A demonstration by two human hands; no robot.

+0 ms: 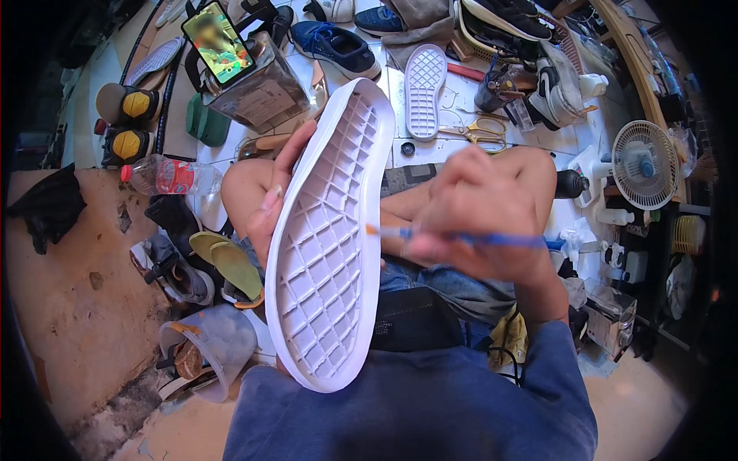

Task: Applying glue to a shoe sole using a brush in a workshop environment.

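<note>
A white shoe sole [330, 253] stands tilted up before me, its gridded inner side facing me. My left hand [268, 219] grips it from behind along the left edge, with part of the hand hidden by the sole. In my right hand [477, 211], blurred by motion, is a thin brush [511, 240] with a blue handle and an orange-brown tip. That tip is at the sole's right rim; whether it touches I cannot tell. A second white sole [425, 92] lies on the floor beyond my legs.
Gold-handled scissors [486, 132] and a small black round pot [407, 149] lie past my crossed legs. A phone [218, 42] leans on a box at far left. Left are a plastic bottle [173, 177] and clear bucket [231, 342]. A fan [646, 165] stands right. Shoes surround me.
</note>
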